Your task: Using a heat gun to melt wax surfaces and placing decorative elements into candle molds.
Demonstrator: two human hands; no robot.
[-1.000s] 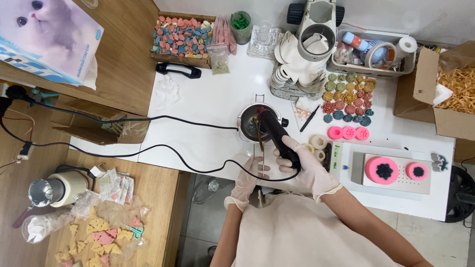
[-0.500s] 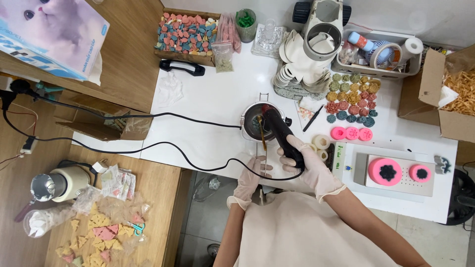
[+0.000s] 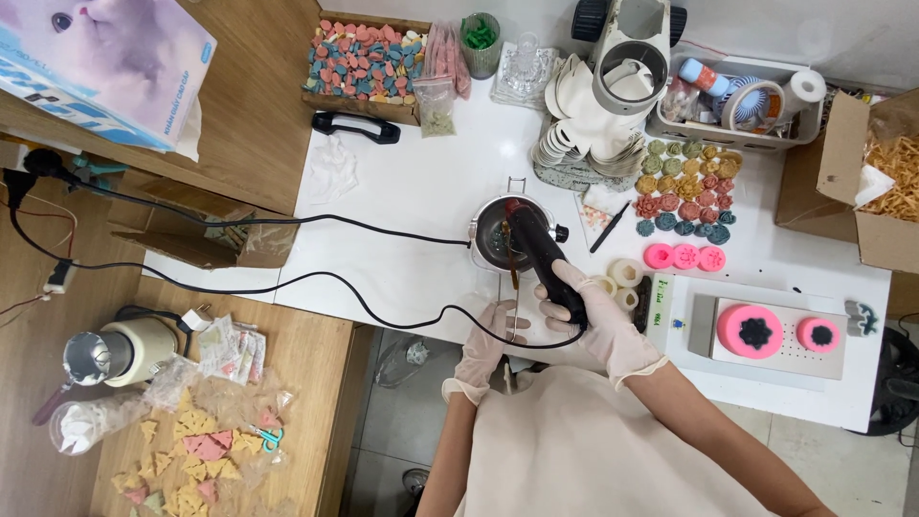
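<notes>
Right hand (image 3: 595, 321), in a pale glove, has its fingers wrapped around the handle of a black heat tool (image 3: 541, 257). The tool's nozzle points away from the person, over the rim of a small metal pot (image 3: 498, 237). The pot stands near the middle of the white worktop (image 3: 412, 191), slightly toward the front edge. A black cord (image 3: 316, 280) runs from the tool's handle across the worktop and off its left edge.

Left hand (image 3: 486, 340), also gloved, rests at the front edge of the worktop just beside the right hand. Its fingers pinch a thin metal stick (image 3: 514, 304) that stands roughly upright below the pot. What is at the stick's tip cannot be made out.

To the right of the pot: rows of small coloured moulded pieces (image 3: 687, 187), three pink round moulds (image 3: 684, 257) and a few white rings (image 3: 624, 276). A white scale (image 3: 756, 335) at the front right corner carries two pink moulds with dark centres. A tray of pink and blue pieces (image 3: 364, 57) sits at the back left corner.
</notes>
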